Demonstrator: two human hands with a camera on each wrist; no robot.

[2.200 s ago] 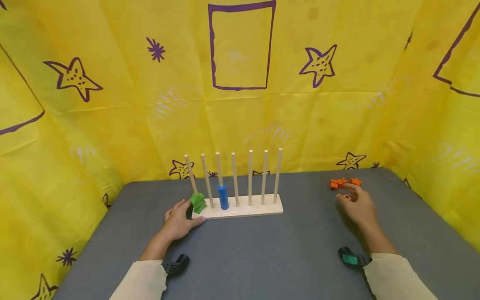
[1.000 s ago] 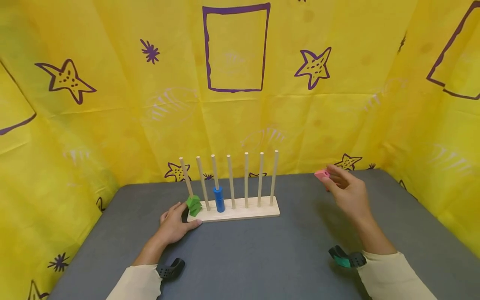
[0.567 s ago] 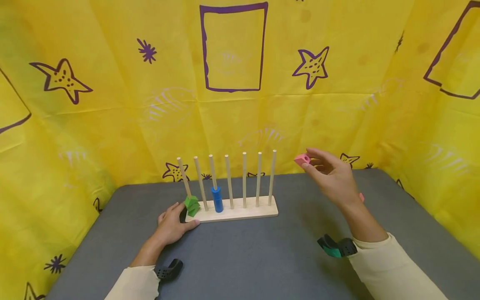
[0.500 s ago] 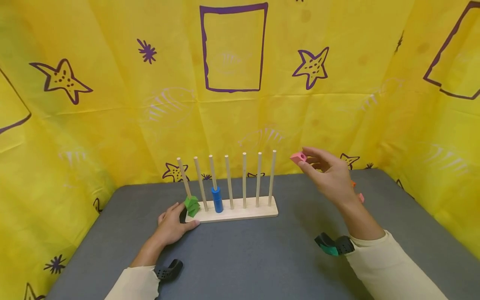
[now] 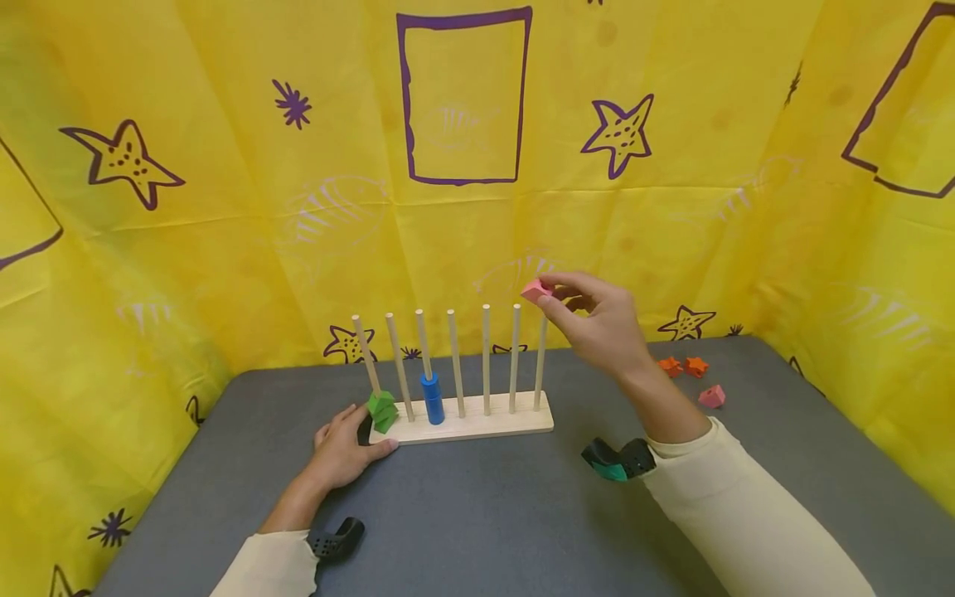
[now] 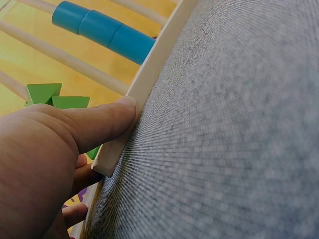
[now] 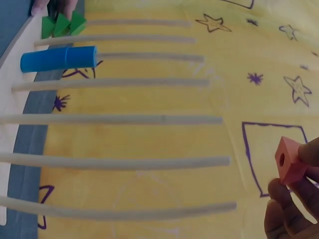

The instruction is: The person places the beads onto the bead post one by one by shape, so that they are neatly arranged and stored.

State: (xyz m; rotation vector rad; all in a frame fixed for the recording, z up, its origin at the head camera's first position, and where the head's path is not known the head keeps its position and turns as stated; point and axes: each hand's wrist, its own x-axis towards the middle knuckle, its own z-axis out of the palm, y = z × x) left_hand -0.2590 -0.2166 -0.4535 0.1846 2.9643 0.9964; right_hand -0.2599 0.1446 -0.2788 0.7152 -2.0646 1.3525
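Observation:
In the head view my left hand (image 5: 345, 452) grips the left end of a wooden peg stand (image 5: 492, 424). The left wrist view has its thumb (image 6: 107, 119) along the front edge of the base, with other fingers behind the end. Green triangular blocks (image 5: 383, 412) are stacked on the leftmost peg, and blue cylinders (image 5: 433, 400) on the third. My right hand (image 5: 603, 327) pinches a pink block (image 5: 535, 290) between thumb and fingers, at peg-top height near the two rightmost pegs. A round hole shows in the block's face (image 7: 282, 159) in the right wrist view.
Orange star blocks (image 5: 696, 366) lie at the back right of the grey table (image 5: 477, 514). Another pink block (image 5: 712, 396) sits just in front of them. Several bare upright pegs (image 5: 486, 361) rise from the stand, and a yellow patterned cloth (image 5: 470, 240) hangs behind.
My right hand has lifted the pink block from near the orange stars and carried it up and left to the right-hand pegs. The left hand keeps its grip on the stand.

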